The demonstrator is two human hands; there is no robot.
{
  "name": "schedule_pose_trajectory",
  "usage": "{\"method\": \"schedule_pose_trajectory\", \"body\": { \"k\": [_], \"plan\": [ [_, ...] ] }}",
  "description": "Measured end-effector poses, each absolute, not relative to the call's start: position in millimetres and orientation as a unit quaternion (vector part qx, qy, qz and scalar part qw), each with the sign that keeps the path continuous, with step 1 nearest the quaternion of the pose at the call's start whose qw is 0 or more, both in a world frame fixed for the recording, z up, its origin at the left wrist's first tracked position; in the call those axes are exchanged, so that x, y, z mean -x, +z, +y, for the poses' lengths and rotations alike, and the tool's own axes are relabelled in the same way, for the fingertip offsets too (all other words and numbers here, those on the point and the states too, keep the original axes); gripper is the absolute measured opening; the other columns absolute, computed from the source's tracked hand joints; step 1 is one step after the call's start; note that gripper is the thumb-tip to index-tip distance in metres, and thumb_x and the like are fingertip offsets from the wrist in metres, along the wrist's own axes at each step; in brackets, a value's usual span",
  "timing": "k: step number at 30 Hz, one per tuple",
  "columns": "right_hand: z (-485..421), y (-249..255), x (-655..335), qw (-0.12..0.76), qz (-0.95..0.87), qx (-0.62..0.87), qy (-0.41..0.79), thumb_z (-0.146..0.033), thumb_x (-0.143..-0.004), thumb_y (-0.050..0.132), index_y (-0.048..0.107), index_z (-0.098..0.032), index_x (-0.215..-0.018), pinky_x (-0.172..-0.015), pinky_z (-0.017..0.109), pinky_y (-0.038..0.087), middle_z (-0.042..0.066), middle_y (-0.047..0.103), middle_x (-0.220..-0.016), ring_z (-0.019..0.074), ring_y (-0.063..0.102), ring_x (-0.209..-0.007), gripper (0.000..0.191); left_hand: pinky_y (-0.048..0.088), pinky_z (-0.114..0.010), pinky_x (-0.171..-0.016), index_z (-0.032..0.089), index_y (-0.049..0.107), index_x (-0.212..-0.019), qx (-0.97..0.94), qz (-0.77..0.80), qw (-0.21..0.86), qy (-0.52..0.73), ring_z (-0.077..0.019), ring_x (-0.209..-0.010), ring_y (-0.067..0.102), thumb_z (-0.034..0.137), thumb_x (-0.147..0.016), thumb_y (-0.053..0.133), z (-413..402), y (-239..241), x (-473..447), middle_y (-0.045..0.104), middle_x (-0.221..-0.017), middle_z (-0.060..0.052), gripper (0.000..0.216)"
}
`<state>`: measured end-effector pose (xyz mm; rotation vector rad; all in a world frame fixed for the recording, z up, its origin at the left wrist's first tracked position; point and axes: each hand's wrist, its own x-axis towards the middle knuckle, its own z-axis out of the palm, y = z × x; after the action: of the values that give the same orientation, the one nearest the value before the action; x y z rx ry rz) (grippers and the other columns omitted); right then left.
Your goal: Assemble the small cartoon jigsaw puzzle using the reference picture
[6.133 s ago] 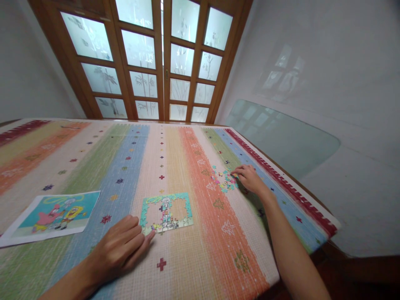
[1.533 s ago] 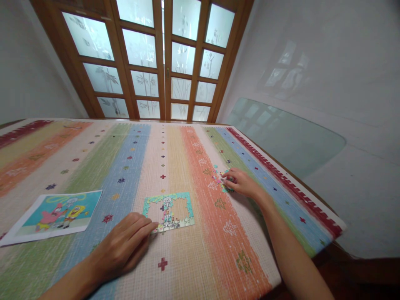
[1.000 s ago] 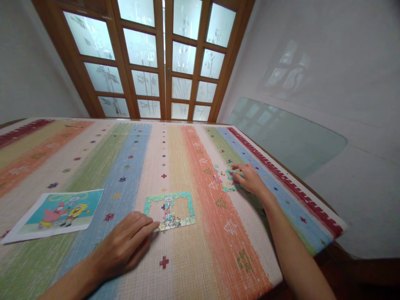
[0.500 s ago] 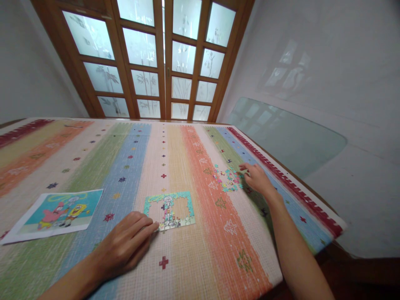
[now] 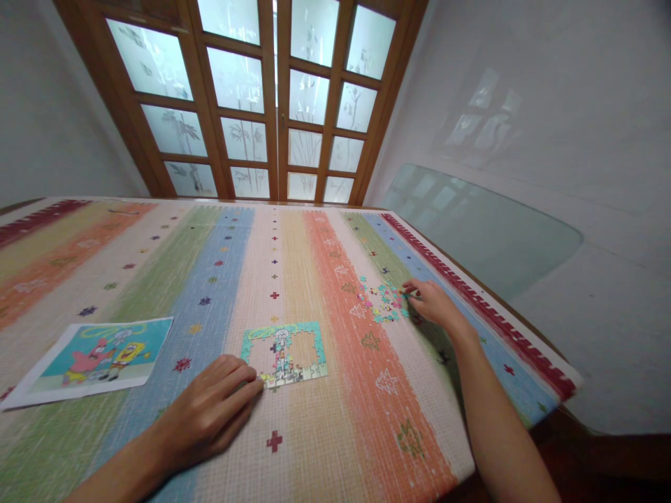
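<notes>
A partly assembled jigsaw puzzle lies flat in front of me. Its frame and a middle column with a cartoon figure are joined, with gaps on either side. My left hand rests palm down at the puzzle's lower left corner, fingers stretched and lying flat. To the right is a scattered group of loose puzzle pieces. My right hand is at the right edge of this group, thumb and index finger closed together on what looks like a small piece, mostly hidden by the fingertips.
A printed reference picture of cartoon characters lies on the left. The striped tablecloth covers the table, whose right edge runs beneath my right forearm. Beyond stand wooden glazed doors; a glass panel is at the right wall.
My right hand's fingers have lowered slightly and closed at the edge of the loose pieces. My left fingertips have drawn back a little from the puzzle's corner.
</notes>
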<state>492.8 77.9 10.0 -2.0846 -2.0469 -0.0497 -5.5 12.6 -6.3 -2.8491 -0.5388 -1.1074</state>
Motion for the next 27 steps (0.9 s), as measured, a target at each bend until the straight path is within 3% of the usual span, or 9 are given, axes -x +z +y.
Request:
{"method": "schedule_pose_trajectory", "body": {
  "k": [27],
  "plan": [
    [75.4,12.8,-499.0,0.107,-0.691,0.715,0.002,-0.007,-0.074,0.063,0.072,-0.022,-0.105,-0.081,0.032,0.05,0.003,0.074,-0.081,0.0215,0.068,-0.082,0.035,0.052,-0.037,-0.079,0.015,0.064,-0.107,0.92,-0.17,0.02,-0.354,-0.0212,-0.086,0.059,0.006,-0.1,0.046,12.5,-3.3,3.6,0.065,-0.09,-0.008,0.022]
  ]
}}
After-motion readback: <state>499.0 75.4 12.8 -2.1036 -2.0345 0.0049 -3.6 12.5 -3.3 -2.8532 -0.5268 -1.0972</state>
